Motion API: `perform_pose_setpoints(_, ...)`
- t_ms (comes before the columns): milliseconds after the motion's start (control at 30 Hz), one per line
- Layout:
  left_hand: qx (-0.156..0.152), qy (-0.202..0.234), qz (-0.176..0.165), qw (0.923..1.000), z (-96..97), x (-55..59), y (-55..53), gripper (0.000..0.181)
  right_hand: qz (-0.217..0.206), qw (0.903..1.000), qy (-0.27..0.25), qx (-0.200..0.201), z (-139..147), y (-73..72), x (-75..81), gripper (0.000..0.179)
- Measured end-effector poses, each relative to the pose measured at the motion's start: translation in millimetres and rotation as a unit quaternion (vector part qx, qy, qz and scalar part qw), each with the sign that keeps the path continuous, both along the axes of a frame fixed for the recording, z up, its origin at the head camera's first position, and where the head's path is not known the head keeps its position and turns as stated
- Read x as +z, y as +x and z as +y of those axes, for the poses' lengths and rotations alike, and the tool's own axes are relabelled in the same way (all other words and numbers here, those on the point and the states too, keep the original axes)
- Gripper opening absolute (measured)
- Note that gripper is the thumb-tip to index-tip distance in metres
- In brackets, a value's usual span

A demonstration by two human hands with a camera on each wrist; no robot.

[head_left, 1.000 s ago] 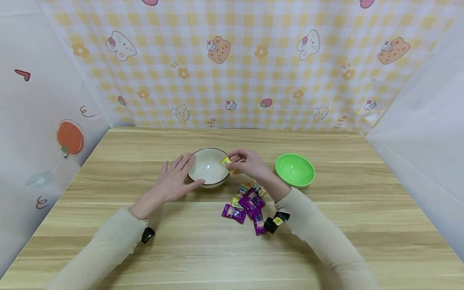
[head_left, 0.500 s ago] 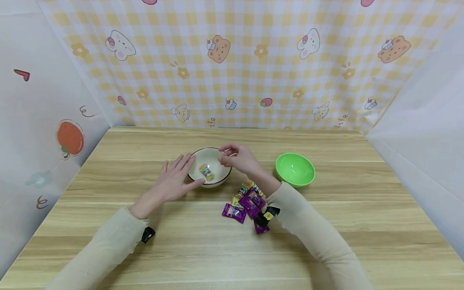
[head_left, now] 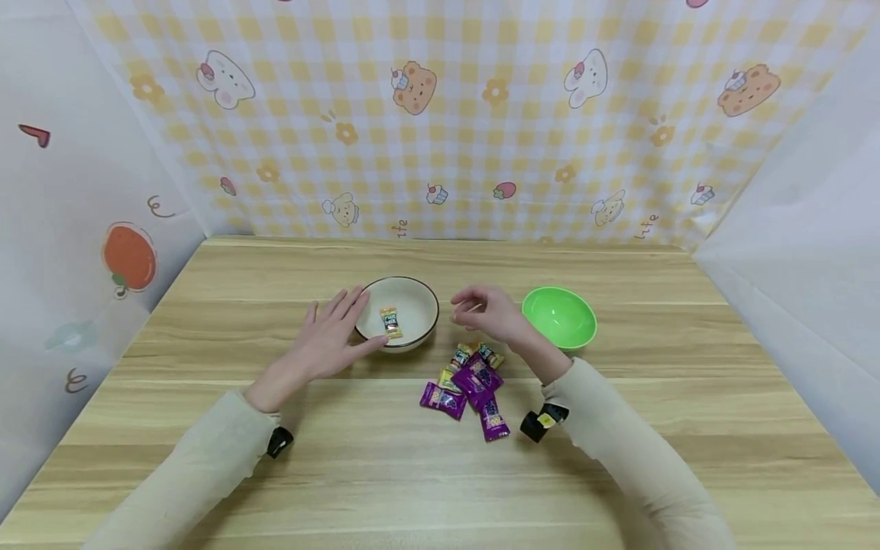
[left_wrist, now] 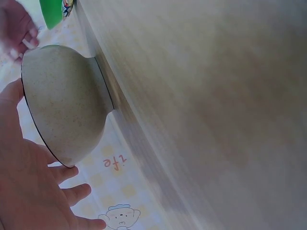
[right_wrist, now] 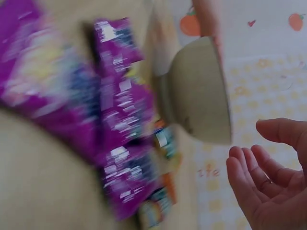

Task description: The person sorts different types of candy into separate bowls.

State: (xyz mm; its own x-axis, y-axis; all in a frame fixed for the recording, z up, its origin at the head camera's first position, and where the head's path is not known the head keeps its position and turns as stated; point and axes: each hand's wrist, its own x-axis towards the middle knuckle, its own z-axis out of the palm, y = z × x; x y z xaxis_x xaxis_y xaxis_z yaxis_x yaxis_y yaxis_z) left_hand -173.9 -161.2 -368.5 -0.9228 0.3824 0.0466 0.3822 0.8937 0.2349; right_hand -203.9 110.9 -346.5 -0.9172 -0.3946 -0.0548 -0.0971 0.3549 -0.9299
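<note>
My left hand (head_left: 326,340) lies with spread, straight fingers along the left rim of a cream bowl (head_left: 421,305) with a dark edge. In the left wrist view its thumb and fingers frame the bowl's rim. One yellow wrapped candy (head_left: 390,323) rests inside the bowl. Just right of the bowl hovers my right hand (head_left: 495,313), its fingers loosely bent with nothing between them. In the right wrist view a gap shows between its thumb and fingertips. Below it lies a pile of purple candy packets (head_left: 477,380) mixed with several yellow wrapped candies (head_left: 459,357).
A smaller bright green bowl (head_left: 560,317) stands to the right, partly behind the right wrist. Everything sits on a light wooden table (head_left: 357,481). A checked curtain (head_left: 467,122) hangs behind its far edge.
The right hand let go of the yellow candy, which dropped into the cream bowl. That hand then drew back to the right, out from over the bowl. The left hand stayed at the rim.
</note>
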Motion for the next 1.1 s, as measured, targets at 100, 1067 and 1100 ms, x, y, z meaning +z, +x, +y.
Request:
perform_pose_setpoints(100,0.000,0.000,0.000,1.0000,-0.6,0.7,0.0,0.089,0.011,0.9990,0.042,0.003,6,2.3,-10.3,0.028)
perform_pose_setpoints(1067,0.002,0.002,0.004,1.0000,-0.4,0.1,0.8,0.089,0.013,0.9869,0.120,0.107,12,15.7,-35.0,0.025)
perform_pose_setpoints(1100,0.002,0.003,0.003,1.0000,-0.2,0.5,1.0,0.089,0.013,0.9871,0.117,0.108,12,15.6,-35.2,0.025)
